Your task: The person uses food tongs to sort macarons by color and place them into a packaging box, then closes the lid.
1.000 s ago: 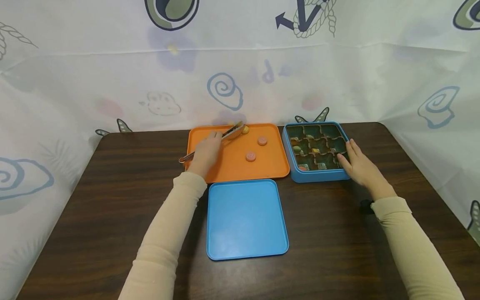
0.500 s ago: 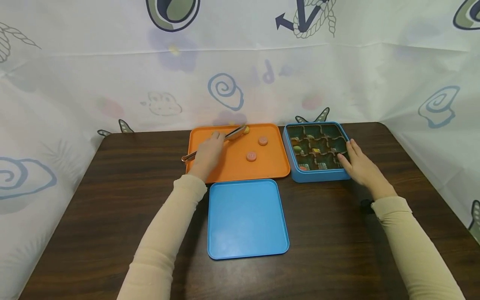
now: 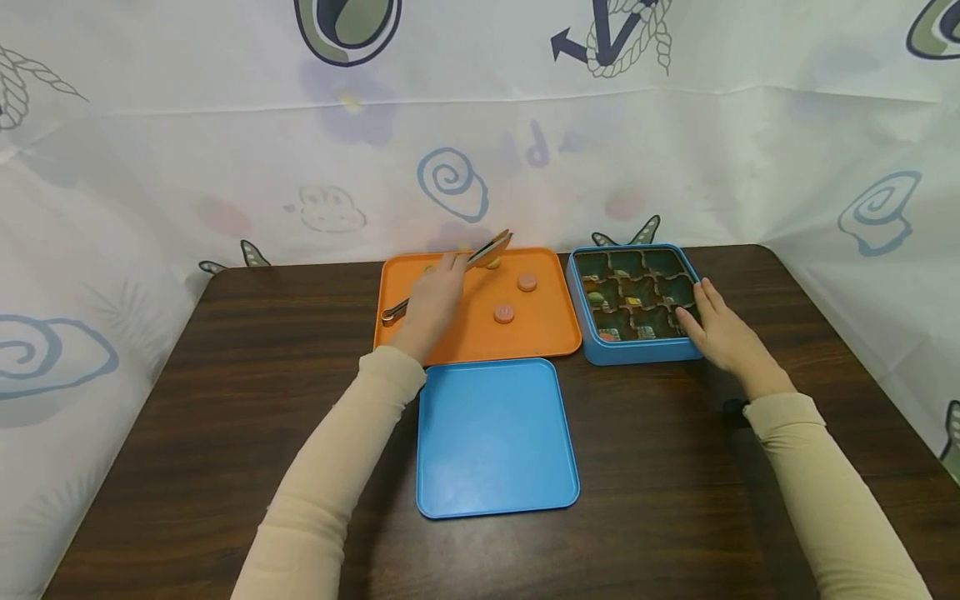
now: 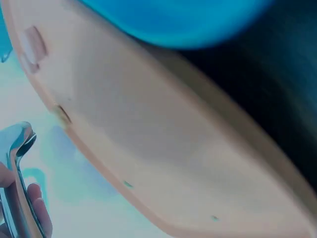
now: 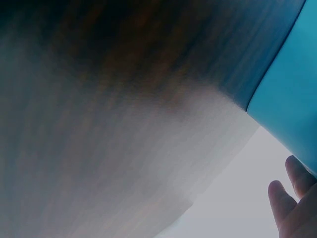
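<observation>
The left hand (image 3: pixel 431 300) has its grip curled round the tongs (image 3: pixel 491 248). It holds them over the orange tray (image 3: pixel 465 337), at a slant, with the round end near the tray's left side and the tips near the back edge. In the left wrist view, there is a small gap between the tips, and they are up off the tray. I cannot tell if they hold anything.

Near the tips, at the back of the tray, is a yellow bit (image 3: pixel 493 262). Two pink bits (image 3: pixel 504 313) lie on the tray too, well apart from its edges.

The right hand (image 3: pixel 723 337) rests on the right side of the blue box (image 3: pixel 637 353). Its grip is loose, with straight fingers, and not curled round anything.

The box is just right of the orange tray. Inside are dark cups in three rows. A green bit (image 3: pixel 595 298) sits in a left cup, and a yellow one is near the middle.

A flat blue tray (image 3: pixel 498 442) lies in front of the orange one on the brown tabletop (image 3: pixel 637 475).
</observation>
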A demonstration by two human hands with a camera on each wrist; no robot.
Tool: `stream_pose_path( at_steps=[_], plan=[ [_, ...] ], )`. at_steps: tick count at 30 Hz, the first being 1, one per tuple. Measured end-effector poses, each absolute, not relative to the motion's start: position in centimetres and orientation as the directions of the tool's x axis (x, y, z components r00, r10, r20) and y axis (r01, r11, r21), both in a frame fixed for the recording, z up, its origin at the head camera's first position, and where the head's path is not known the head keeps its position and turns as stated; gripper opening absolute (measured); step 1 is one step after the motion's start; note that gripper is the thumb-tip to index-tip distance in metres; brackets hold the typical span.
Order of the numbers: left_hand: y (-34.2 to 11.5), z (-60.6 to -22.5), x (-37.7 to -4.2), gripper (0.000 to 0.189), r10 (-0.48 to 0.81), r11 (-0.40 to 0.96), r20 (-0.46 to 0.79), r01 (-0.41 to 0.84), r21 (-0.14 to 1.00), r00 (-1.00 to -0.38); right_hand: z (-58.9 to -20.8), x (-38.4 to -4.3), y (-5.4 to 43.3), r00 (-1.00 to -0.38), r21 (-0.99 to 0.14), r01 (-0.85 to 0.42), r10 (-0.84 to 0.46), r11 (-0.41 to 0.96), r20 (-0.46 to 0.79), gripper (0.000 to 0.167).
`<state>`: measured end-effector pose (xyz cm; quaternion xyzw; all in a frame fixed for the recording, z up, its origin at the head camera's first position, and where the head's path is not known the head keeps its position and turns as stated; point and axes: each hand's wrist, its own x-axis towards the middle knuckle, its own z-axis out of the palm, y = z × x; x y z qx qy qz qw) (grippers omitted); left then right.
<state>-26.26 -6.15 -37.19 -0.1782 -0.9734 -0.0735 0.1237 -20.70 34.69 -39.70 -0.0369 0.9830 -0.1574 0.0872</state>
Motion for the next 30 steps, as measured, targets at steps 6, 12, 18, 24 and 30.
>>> stream_pose_path(
  at_steps=[6,12,18,24,30],
  plan=[
    [-4.3,-36.7,-26.4,0.036,0.349,0.915,0.319,0.394,0.087,-0.881,-39.8,-20.7,34.8,-0.982,-0.318,-0.045,-0.101,0.947,-0.161,0.082],
    [-1.5,-35.4,-26.3,0.037,0.371,0.902,0.319,0.42,0.1,-0.872,-39.9,-20.8,34.9,-0.982,-0.316,-0.048,-0.103,0.948,-0.159,0.082],
    [1.6,-34.8,-26.4,0.054,0.438,0.879,0.253,0.47,0.08,-0.862,-39.8,-20.8,34.7,-0.98,-0.325,-0.046,-0.106,0.945,-0.169,0.082],
    [4.9,-34.1,-26.2,0.049,0.495,0.852,0.254,0.522,0.047,-0.831,-39.9,-21.0,34.9,-0.979,-0.319,-0.04,-0.1,0.947,-0.175,0.082],
    [8.2,-33.5,-25.8,0.048,0.554,0.822,0.3,0.566,-0.055,-0.776,-39.9,-21.0,34.9,-0.982,-0.312,-0.042,-0.096,0.949,-0.161,0.082]
  ],
)
